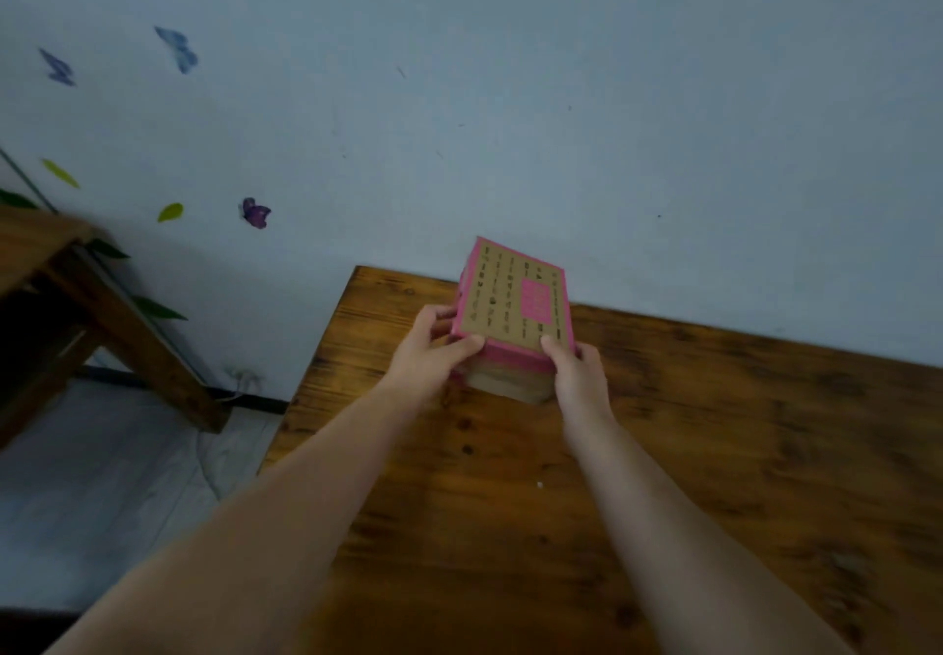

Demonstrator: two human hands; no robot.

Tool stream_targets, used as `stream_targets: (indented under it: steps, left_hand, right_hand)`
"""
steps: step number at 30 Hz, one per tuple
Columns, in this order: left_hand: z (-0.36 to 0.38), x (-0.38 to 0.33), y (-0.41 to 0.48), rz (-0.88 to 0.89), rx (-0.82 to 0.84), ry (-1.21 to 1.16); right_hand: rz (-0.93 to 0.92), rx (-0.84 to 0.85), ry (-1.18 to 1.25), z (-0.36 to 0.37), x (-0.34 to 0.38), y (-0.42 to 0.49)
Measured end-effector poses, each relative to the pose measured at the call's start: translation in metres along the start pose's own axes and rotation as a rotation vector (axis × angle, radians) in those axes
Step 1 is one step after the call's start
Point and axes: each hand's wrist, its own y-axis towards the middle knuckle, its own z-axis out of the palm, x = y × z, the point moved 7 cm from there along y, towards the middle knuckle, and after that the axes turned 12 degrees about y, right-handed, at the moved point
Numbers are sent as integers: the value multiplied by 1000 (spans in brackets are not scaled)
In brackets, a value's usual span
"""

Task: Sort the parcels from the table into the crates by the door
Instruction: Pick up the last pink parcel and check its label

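A pink and brown cardboard parcel [513, 297] with printed symbols is tilted up near the far left corner of the wooden table [714, 450]. A plain brown box [510, 383] shows just beneath it. My left hand [433, 348] grips the parcel's left near corner, thumb on top. My right hand [579, 371] grips its right near corner, thumb on the top face. No crates or door are in view.
A pale blue wall [510, 93] with butterfly and leaf stickers stands right behind the table. A second wooden table or bench [76, 307] stands at the left, with grey floor [102, 476] between the two.
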Motion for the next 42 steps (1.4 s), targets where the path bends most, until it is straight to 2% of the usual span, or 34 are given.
stream_targets:
  steps: [7,12,17,22,26,31,35,38,42]
  left_hand:
    - [-23,-33,-23,88,-118,104]
    - [-31,-43,-28,107,-79,117]
    - [-25,-43,-30,124,131,207]
    - [-34,-44,-31,187,45,388]
    - [-32,-45,-31,201,81,190]
    - [-42,-39,-26,123,-24,30]
    - [-40,-25,-26,-22,-11,-138]
    - [-39,-19,-28,-77,20,-219]
    - [-39,-19,-29,-90,51,-257]
  right_hand:
    - [-180,126,48,3,45,-31]
    - [-234,165,52,3,53,-39]
    - [-198,125,110,-3,59,-40]
    - [-122,95,132,-10,66,-37]
    - [-55,132,44,-5,63,-39]
    - [-71,246,38,1,59,-43]
    - [-144,466,33,8,55,-47]
    - [-67,598,144,10,45,-51]
    - [-41,572,204,7,41,-52]
